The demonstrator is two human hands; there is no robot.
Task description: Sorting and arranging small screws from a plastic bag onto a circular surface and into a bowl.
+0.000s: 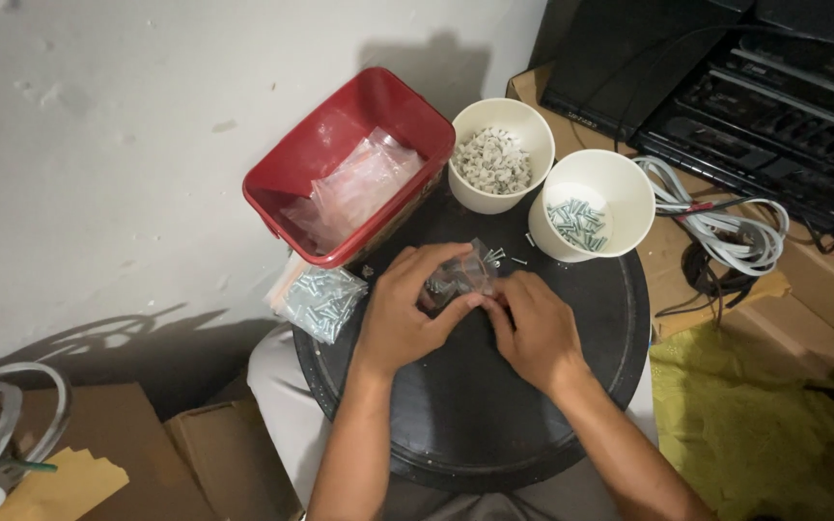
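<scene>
Mid-bagging step: left hand [400, 311] and right hand [533, 328] both pinched on small clear bag of screws [458, 278] over round black table [494, 425]. Next, likely: steady grip, mouth kept upward.

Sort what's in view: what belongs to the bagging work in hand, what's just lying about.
In use: left hand, right hand, small clear bag, cup of screws, cup of white clips, red tub of bags, filled bags.
Lying about: cables, stereo, cardboard boxes.

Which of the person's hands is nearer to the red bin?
Left. The left hand lies just below the red bin; the right hand sits farther away, beyond it.
</scene>
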